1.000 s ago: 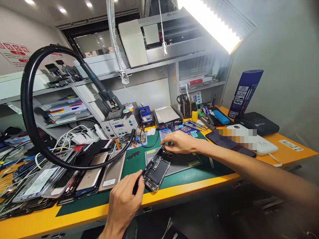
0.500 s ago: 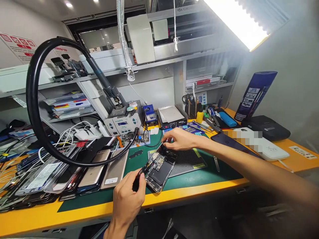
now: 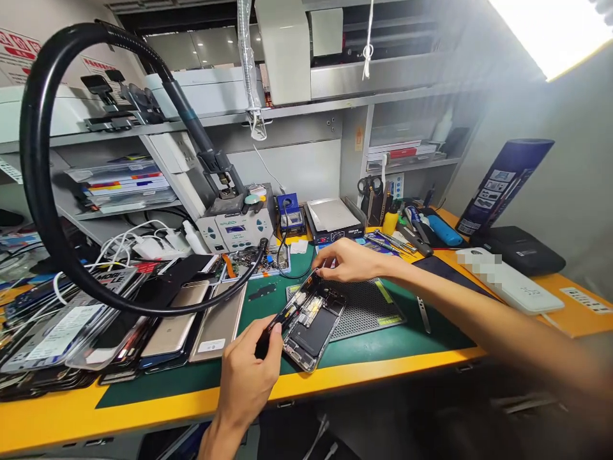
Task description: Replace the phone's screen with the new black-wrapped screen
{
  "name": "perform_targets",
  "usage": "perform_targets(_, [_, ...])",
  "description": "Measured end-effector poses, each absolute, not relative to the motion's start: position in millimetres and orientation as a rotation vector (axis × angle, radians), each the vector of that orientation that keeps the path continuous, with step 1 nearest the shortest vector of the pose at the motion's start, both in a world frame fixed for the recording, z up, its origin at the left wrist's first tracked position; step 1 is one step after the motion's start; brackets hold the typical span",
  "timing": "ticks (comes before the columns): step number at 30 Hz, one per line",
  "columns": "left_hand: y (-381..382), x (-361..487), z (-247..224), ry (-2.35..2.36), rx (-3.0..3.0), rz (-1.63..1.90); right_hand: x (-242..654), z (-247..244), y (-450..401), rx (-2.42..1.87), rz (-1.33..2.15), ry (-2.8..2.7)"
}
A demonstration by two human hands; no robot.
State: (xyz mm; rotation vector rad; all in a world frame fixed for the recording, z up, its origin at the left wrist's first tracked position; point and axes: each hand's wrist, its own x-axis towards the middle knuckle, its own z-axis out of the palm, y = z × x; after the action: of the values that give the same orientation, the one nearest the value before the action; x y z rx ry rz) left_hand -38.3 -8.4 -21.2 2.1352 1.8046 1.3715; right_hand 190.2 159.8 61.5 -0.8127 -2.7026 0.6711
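Observation:
An opened smartphone [image 3: 311,332] lies slanted at the front of the green mat [image 3: 378,348], its dark battery and circuit board exposed. Its screen panel [image 3: 295,303] stands tilted up along the phone's left side, inner face towards the phone body. My left hand [image 3: 251,361] grips the panel's lower end between thumb and fingers. At the upper end, my right hand [image 3: 347,260] is closed in a pinch on the panel's corner; its fingertips partly hide the spot. A grey perforated pad [image 3: 371,310] lies to the right, partly beneath the phone.
Several phones [image 3: 215,326] are heaped at the left under a looping black hose [image 3: 36,160]. A rework station [image 3: 234,227] and a parts tray [image 3: 282,271] stand behind. Tweezers and screwdrivers [image 3: 387,243] lie back right, near a white power bank [image 3: 510,281] and a metal strip [image 3: 424,314].
The camera view has shifted slightly, so the bench appears lower and nearer. Both hands keep their hold on the screen panel, and the phone stays in about the same place.

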Motion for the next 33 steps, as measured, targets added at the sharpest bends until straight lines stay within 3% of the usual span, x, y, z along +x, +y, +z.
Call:
perform_targets(20, [-8, -35, -19, 1.663, 2.246, 1.450, 196, 46, 151, -0.860, 0.731, -2.477])
perform_targets(33, [-8, -30, -21, 1.823, 2.139, 1.409, 201, 36, 149, -0.855, 0.701, -2.427])
